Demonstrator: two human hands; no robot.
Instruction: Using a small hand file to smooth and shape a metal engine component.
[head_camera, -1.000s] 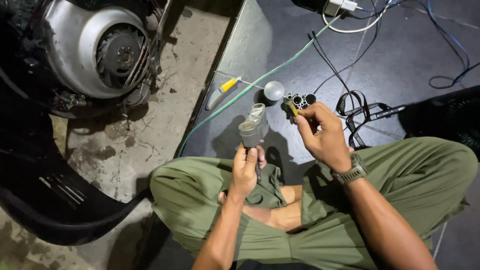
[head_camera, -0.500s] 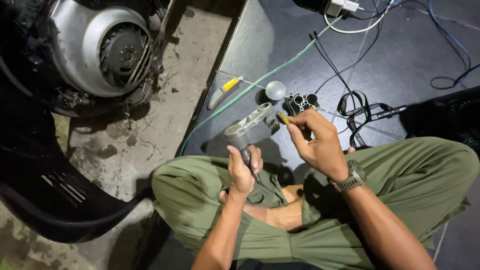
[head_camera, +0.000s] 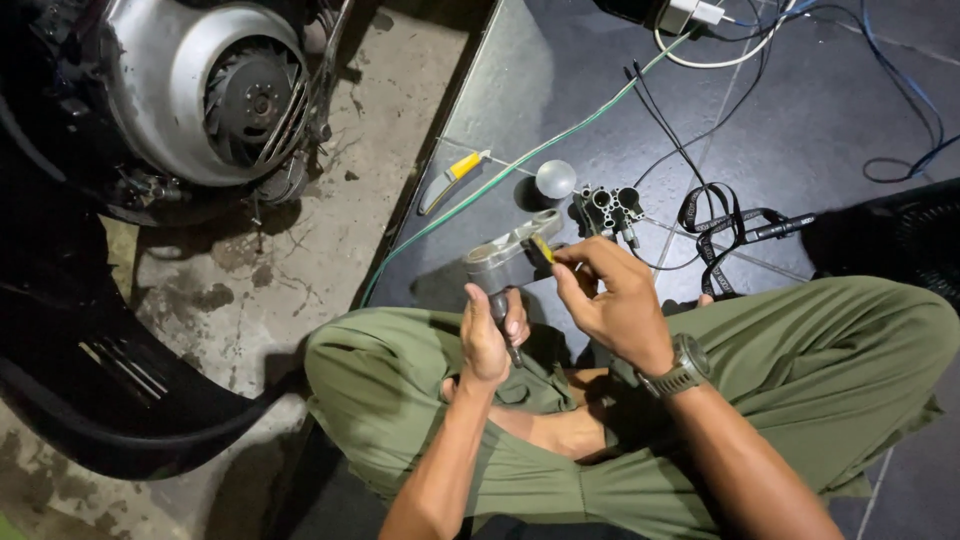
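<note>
I sit cross-legged in green trousers. My left hand (head_camera: 490, 335) grips the lower stem of a grey metal part (head_camera: 505, 252) and holds it up above my knee. My right hand (head_camera: 610, 295), with a watch on the wrist, pinches a small yellow-tipped tool (head_camera: 541, 248) against the top of that part. Just beyond lie a black multi-hole metal block (head_camera: 607, 207) and a silver ball-shaped knob (head_camera: 555, 178) on the dark floor.
A scooter's engine fan cover (head_camera: 205, 85) and black body panel (head_camera: 90, 400) fill the left on stained concrete. A yellow-handled cutter (head_camera: 450, 178), a green cable (head_camera: 540, 150), black strap (head_camera: 720, 225) and several cords with a charger (head_camera: 690, 15) lie on the dark tiles.
The grey part has tipped from upright to slanting, and my left hand has shifted lower on its stem. My right hand has stayed at the part's top with the small tool.
</note>
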